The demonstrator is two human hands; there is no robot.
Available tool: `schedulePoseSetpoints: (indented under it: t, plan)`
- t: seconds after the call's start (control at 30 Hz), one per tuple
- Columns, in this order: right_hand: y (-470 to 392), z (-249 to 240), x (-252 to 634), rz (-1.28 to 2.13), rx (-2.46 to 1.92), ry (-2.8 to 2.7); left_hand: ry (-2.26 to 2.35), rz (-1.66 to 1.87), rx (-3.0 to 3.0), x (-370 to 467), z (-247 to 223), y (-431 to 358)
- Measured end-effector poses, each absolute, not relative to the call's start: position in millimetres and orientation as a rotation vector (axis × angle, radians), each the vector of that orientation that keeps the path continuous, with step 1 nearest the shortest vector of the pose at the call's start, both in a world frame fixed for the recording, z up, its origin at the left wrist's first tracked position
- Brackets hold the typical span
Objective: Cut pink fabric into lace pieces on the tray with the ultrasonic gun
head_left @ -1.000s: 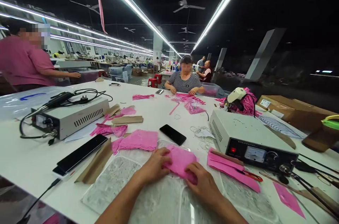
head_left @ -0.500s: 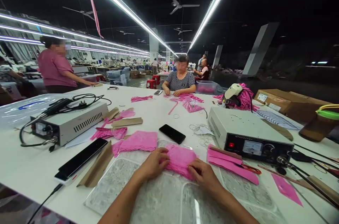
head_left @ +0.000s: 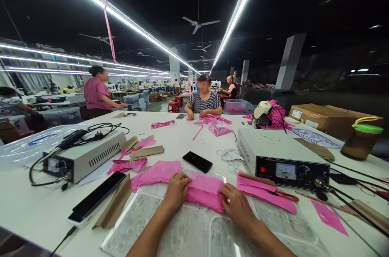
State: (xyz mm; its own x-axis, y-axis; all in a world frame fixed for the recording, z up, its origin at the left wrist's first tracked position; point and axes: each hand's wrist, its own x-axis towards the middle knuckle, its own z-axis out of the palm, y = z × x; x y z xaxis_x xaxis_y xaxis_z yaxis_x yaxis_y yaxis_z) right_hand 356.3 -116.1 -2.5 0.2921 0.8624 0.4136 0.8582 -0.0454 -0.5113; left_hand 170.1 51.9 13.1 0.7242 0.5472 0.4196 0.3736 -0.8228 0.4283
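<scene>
A stack of thin pink fabric pieces (head_left: 204, 197) lies on a clear plastic-covered board (head_left: 179, 228) in front of me. My left hand (head_left: 176, 190) pinches the stack's left edge, fingertips curled on top. At the opposite edge, my right hand (head_left: 236, 204) grips the fabric between thumb and fingers. The top layer sits back, so a band of the layers beneath shows along the near side. Just left of my left hand is another pink fabric stack (head_left: 161, 171). Red-handled scissors (head_left: 287, 196) rest on pink strips (head_left: 258, 193) to the right.
A black phone (head_left: 197, 161) lies beyond the fabric. Grey control boxes stand left (head_left: 99, 153) and right (head_left: 282, 155), with cables. Another phone (head_left: 97, 196) lies at left. A co-worker (head_left: 203, 101) sits across the table; a lidded bottle (head_left: 361, 141) stands far right.
The view has tilted upward. Between my hands, the top fabric has shifted back, showing more of the lower layers. The standing person at left has drawn a hand back from the table.
</scene>
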Motion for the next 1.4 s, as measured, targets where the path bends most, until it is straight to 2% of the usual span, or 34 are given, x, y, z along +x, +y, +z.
schedulePoseSetpoints:
  t: [0.43, 0.77, 1.4]
  plan:
    - [-118, -6, 360, 0.009, -1.896, -1.420, 1.038, 0.596, 2.619, 170, 17, 52]
    - [-115, 5, 356, 0.074, -1.871, -1.374, 0.611, 0.608, 2.696, 170, 26, 25]
    - [-121, 2, 350, -0.003, -2.081, -1.485, 0.804, 0.484, 2.425, 181, 32, 54]
